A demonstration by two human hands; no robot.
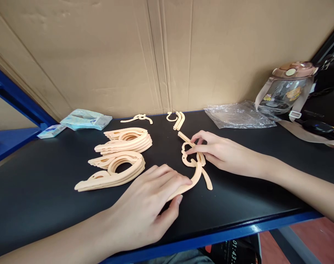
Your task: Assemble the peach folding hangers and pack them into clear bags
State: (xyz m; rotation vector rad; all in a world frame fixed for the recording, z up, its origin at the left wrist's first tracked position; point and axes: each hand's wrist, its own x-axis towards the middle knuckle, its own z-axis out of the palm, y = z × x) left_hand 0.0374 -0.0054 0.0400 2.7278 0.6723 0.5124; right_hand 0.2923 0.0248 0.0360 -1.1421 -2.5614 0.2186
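Note:
Beige curved plastic pieces, which look like folding clothes hangers, lie on a black tabletop. My left hand (pixel 158 198) is closed on one long arm of a folding hanger (pixel 196 176), near the table's front edge. At the hook end of that hanger, my right hand (pixel 213 148) pinches with thumb and fingers; its fingertips partly cover the hook and another piece there. To the left, two stacks of folded hangers, the nearer stack (pixel 114 178) and the farther stack (pixel 128 143), lie on their sides beside my left hand.
Loose hanger parts (pixel 179 121) and a small hanger piece (pixel 139 117) lie near the cardboard wall (pixel 114 55). Blue tissue packs (pixel 86 119) sit back left. A clear plastic bag (pixel 241 114) and a strapped water bottle (pixel 282 91) stand right, beside a black bag (pixel 329 99).

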